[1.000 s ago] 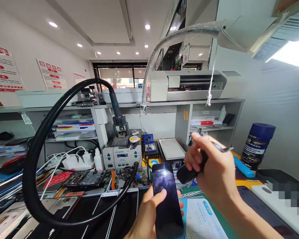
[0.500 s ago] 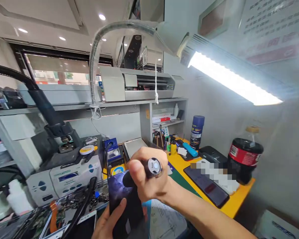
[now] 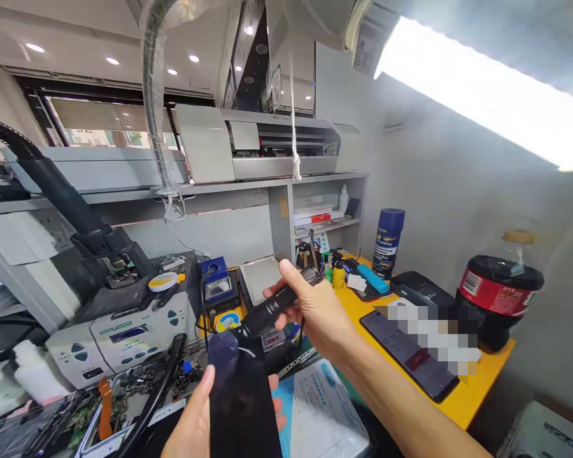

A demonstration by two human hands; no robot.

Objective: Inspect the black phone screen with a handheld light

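My left hand (image 3: pixel 195 416) holds a dark smartphone (image 3: pixel 241 404), thumb on its left edge and fingertips showing past its right edge. A bluish-purple patch shows near the top of its glossy face. My right hand (image 3: pixel 322 312) is wrapped round a black flashlight (image 3: pixel 270 313), thumb along the top of its barrel. The flashlight's head tilts down to the left, just over the phone's upper end; whether they touch I cannot tell. Beneath both hands lies a blue-and-white printed packet (image 3: pixel 322 404).
On the yellow desk (image 3: pixel 451 416) at right lie another phone (image 3: pixel 410 356), a cola bottle (image 3: pixel 499 296) and a blue spray can (image 3: pixel 389 245). A grey control unit (image 3: pixel 124 337) and a tray of loose parts (image 3: pixel 138 381) stand at left. A bright lamp (image 3: pixel 477 83) hangs above.
My right hand has tilted the flashlight from end-on to side-on, its tail now pointing up and right. The phone's upper patch looks less brightly lit. My view has shifted slightly.
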